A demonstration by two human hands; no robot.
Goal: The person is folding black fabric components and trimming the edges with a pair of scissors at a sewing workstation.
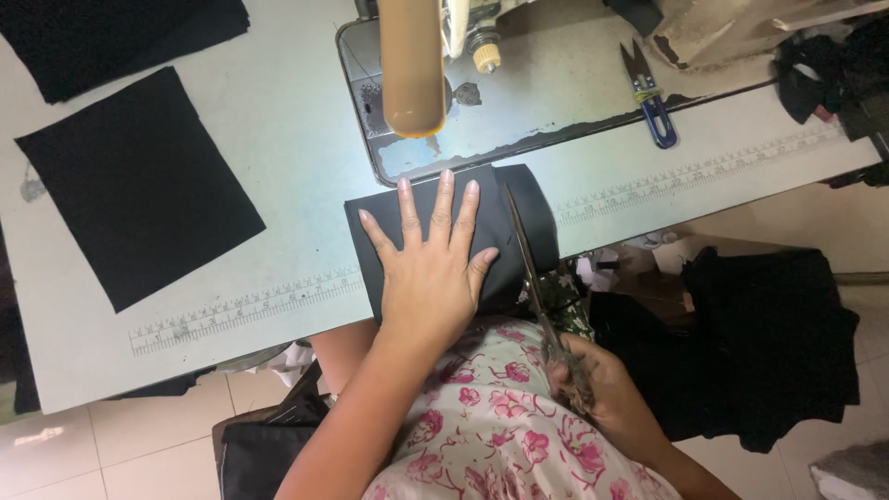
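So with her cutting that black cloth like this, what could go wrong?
The left hand lies flat on the folded black cloth, thumb close to the scissors held by the right hand; a slip might nick it. The cloth overhangs the table edge, so it could shift and the cut wander.

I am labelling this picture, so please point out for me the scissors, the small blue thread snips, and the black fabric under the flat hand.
scissors (528, 264), head view, on the long blade.
thread snips (657, 116), head view, on the blue handle.
black fabric (532, 208), head view, on its bare right part.
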